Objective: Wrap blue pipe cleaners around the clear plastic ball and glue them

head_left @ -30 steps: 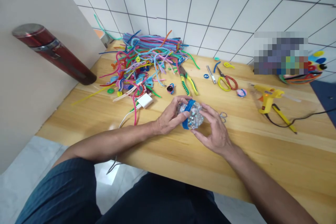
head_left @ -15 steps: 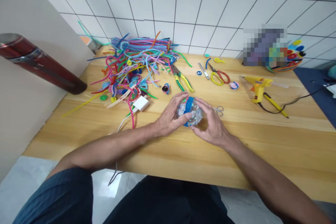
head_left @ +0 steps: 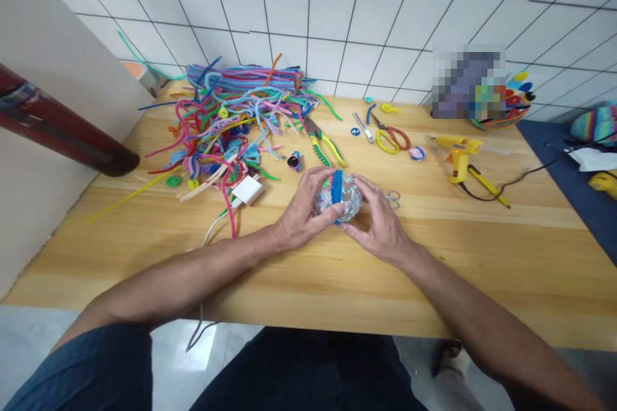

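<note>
A clear round ball (head_left: 354, 198) with colourful bits in it and a blue band around it is between my two hands, just above the near middle of the wooden table. My left hand (head_left: 302, 213) wraps its left side, the thumb lying across the front by the blue band. My right hand (head_left: 387, 226) curves about the right side, fingertips at the top and thumb near the bottom. Fingers hide part of the ball. Small metal scissors (head_left: 393, 199) lie just beyond my right hand, and green-yellow pliers (head_left: 322, 143) lie behind the ball.
Tangled pipe cleaners (head_left: 231, 119) cover the back left, near a white charger (head_left: 247, 190). A dark red flask (head_left: 62, 125) leans in at left. Larger scissors (head_left: 391, 139), a craft knife (head_left: 363, 128) and a yellow glue gun (head_left: 460, 157) lie at back right. A tiled wall (head_left: 332, 13) stands behind.
The camera view has shifted, so the table things appear further left and more shows at the right edge. Both hands keep hold of the ball, which has turned slightly.
</note>
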`<state>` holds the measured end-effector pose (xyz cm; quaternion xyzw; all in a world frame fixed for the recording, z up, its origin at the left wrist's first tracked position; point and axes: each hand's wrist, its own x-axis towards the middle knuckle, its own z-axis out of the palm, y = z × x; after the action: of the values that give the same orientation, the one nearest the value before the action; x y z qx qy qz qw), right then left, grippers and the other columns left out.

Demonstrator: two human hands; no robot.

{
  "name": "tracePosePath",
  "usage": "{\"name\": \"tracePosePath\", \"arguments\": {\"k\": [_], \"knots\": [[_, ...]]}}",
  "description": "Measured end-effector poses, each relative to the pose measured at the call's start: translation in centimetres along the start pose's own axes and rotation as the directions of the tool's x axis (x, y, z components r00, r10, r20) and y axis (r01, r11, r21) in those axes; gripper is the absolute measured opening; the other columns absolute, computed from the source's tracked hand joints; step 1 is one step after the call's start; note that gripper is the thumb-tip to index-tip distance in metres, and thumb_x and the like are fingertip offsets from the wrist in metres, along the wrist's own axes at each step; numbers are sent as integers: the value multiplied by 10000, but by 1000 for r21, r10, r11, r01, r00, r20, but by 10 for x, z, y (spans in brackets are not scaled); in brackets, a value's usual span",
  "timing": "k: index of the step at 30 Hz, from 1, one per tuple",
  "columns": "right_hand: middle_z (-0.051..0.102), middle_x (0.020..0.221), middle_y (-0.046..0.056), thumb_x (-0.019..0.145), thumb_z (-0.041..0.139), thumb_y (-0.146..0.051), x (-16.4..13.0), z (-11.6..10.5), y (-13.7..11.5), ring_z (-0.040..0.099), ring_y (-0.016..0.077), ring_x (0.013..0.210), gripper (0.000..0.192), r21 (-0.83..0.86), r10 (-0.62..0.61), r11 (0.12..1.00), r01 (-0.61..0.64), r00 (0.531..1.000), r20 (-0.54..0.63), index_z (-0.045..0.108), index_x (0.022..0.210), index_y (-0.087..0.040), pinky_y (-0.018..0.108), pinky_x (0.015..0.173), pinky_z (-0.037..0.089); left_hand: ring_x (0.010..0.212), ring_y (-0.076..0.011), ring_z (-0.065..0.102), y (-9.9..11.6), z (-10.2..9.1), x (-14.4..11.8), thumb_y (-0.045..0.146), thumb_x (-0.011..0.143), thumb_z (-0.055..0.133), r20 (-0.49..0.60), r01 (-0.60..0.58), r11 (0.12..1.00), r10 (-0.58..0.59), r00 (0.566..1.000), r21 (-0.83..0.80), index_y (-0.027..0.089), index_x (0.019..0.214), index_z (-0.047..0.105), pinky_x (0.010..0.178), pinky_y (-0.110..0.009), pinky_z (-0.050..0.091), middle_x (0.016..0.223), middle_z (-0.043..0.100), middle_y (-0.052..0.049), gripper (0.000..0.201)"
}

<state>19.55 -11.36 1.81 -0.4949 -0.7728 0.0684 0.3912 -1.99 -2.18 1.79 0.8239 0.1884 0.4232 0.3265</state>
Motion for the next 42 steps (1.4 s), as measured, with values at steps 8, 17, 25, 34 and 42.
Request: {"name": "tracePosePath", "arguments": {"k": [8, 17, 25, 34, 42], "knots": [[470, 1700, 172, 959, 754, -344, 1, -3, -4, 478, 392, 1568, 987, -33, 2, 999, -1, 999, 43, 173, 1756, -292, 666, 1255, 473, 1428, -298, 564, 2, 0, 0, 485, 1069, 616, 2, 77, 996, -77, 997, -55, 254, 1565, 447, 1236, -521, 475, 1520, 564, -152, 572], [518, 1653, 186, 943, 796, -402, 1, 2, 0, 522, 392, 1532, 991, -29, 22, 999, -23, 1000, -21, 217, 1741, -294, 658, 1225, 507, 1489, -329, 515, -3, 1, 2, 535, 1030, 672, 15, -22, 1000, 22, 1000, 5, 279, 1641, 371, 1246, -564, 467, 1569, 538, -166, 728], [494, 1684, 172, 923, 809, -381, -1, 1, 5, 515, 392, 1539, 1019, 8, 44, 999, -44, 999, 2, 213, 1746, -304, 659, 1235, 495, 1479, -335, 530, -3, -1, 3, 488, 1023, 692, 54, -24, 999, 22, 998, 27, 286, 1654, 332, 1241, -562, 478, 1567, 538, -162, 754], [495, 1676, 197, 971, 748, -471, 1, 1, 6, 504, 391, 1549, 951, -8, 72, 997, -72, 997, 29, 221, 1736, -271, 655, 1243, 483, 1507, -363, 496, -13, 4, 1, 621, 949, 752, 24, -62, 998, 62, 998, 22, 269, 1660, 316, 1264, -592, 448, 1581, 499, -186, 906], [479, 1689, 195, 961, 757, -440, -1, 1, 9, 506, 393, 1547, 977, 6, 76, 997, -76, 997, 27, 194, 1744, -286, 647, 1220, 510, 1505, -373, 502, -13, 6, -1, 583, 902, 823, 37, 4, 1000, -4, 999, 19, 268, 1645, 299, 1258, -607, 455, 1584, 481, -196, 962]]}}
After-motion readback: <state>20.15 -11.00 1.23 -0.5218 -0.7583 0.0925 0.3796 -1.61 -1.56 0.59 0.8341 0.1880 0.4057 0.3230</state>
